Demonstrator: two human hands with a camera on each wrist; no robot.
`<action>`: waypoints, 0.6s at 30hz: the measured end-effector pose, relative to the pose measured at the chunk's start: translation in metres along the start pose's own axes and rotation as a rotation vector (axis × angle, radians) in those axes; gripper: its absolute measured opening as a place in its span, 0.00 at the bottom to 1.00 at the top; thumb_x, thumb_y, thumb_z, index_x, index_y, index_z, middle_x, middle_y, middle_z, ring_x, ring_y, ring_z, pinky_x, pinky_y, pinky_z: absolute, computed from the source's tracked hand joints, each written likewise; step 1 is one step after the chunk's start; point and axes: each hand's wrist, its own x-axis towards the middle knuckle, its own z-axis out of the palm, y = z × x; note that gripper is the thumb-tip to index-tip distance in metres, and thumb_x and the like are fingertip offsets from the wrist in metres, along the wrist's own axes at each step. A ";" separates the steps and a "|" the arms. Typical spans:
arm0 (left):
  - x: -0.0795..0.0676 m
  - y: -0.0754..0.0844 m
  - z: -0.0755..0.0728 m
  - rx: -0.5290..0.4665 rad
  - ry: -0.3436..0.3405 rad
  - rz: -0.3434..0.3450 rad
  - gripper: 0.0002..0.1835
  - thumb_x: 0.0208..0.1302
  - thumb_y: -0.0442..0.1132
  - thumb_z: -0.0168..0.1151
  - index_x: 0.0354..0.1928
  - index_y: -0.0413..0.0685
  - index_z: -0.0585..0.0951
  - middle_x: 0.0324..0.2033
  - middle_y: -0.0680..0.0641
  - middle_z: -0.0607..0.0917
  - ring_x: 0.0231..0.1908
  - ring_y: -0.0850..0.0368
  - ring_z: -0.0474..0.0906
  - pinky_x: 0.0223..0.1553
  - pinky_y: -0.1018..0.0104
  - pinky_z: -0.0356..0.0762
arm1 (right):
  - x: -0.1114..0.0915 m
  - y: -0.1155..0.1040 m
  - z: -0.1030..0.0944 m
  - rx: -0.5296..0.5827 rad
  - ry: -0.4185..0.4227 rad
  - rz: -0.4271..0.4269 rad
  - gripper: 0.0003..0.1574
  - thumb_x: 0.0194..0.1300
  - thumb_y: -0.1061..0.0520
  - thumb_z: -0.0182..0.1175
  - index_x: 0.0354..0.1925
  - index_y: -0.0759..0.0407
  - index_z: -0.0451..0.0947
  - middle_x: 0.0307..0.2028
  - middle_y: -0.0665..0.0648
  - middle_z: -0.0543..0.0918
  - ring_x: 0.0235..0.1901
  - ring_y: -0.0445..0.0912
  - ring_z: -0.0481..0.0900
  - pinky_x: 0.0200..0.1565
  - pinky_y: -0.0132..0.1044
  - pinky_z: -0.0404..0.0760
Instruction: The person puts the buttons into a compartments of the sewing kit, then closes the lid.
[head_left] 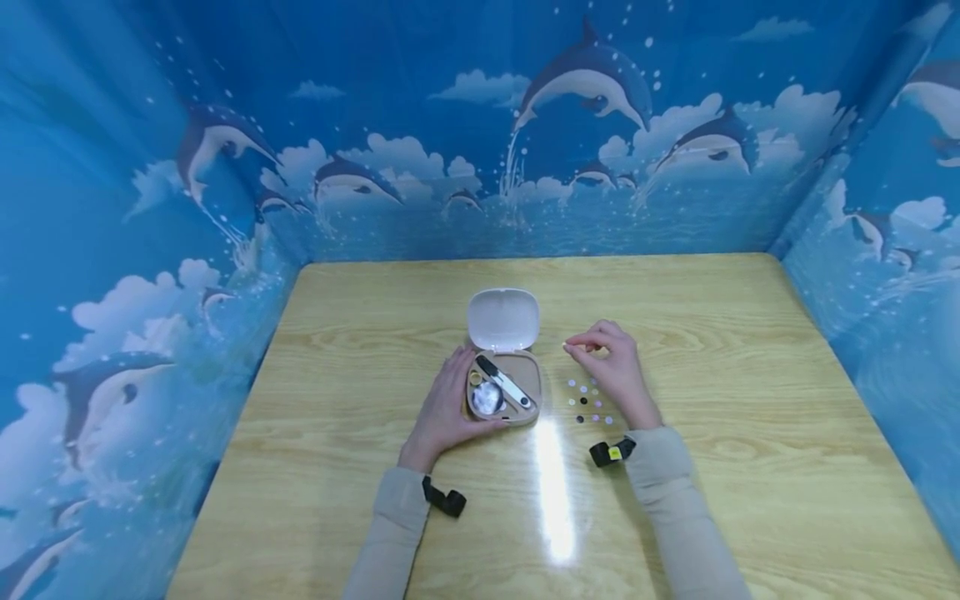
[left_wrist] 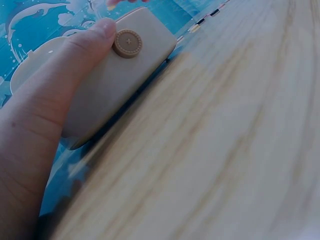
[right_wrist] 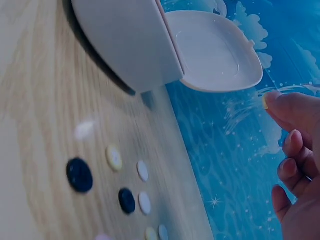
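A small beige sewing box (head_left: 525, 367) stands on the table with its pale lid (head_left: 504, 317) swung back. My left hand (head_left: 444, 408) grips its left side, the thumb along the front next to a round button-shaped catch (left_wrist: 128, 43). Inside lie thread snips (head_left: 510, 385) with a black end, a shiny round piece (head_left: 487, 398) and a small yellow round item (head_left: 476, 378). To the right of the box, my right hand (head_left: 613, 367) pinches a small pale-yellow button (right_wrist: 265, 102) between thumb and forefinger, above the table. The other fingers curl inward.
Several loose buttons (head_left: 583, 401), black, white, cream and lilac, lie scattered on the wooden table (head_left: 750, 433) between the box and my right wrist. Blue dolphin-print curtains (head_left: 420, 100) hang behind the table and at both sides. A bright light streak reflects in front of the box.
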 end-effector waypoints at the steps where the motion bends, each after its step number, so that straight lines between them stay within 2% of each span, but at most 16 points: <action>1: 0.000 0.000 0.000 0.001 0.000 -0.003 0.71 0.40 0.81 0.65 0.79 0.53 0.46 0.78 0.48 0.49 0.77 0.54 0.40 0.76 0.49 0.44 | 0.001 -0.002 0.001 0.009 -0.006 0.000 0.04 0.55 0.64 0.74 0.32 0.60 0.88 0.27 0.51 0.77 0.33 0.43 0.71 0.40 0.35 0.69; 7: 0.001 0.000 0.000 -0.003 0.003 -0.012 0.71 0.39 0.80 0.66 0.80 0.55 0.45 0.78 0.49 0.49 0.77 0.54 0.40 0.75 0.47 0.45 | 0.006 -0.010 0.013 0.040 -0.036 -0.007 0.05 0.55 0.64 0.74 0.32 0.59 0.88 0.27 0.51 0.78 0.33 0.44 0.71 0.43 0.37 0.68; 14: 0.000 0.001 -0.001 -0.016 0.011 0.009 0.71 0.39 0.79 0.68 0.79 0.54 0.46 0.78 0.48 0.50 0.77 0.53 0.41 0.75 0.48 0.45 | 0.008 -0.014 0.031 0.076 -0.060 -0.068 0.06 0.54 0.66 0.74 0.32 0.60 0.88 0.28 0.51 0.79 0.32 0.45 0.73 0.40 0.35 0.72; 18: 0.000 0.001 -0.001 -0.024 0.018 0.012 0.71 0.39 0.79 0.68 0.79 0.53 0.47 0.78 0.47 0.51 0.77 0.52 0.42 0.75 0.48 0.45 | 0.009 -0.015 0.041 0.057 -0.083 -0.061 0.05 0.55 0.63 0.74 0.33 0.57 0.88 0.29 0.49 0.79 0.33 0.44 0.73 0.44 0.37 0.69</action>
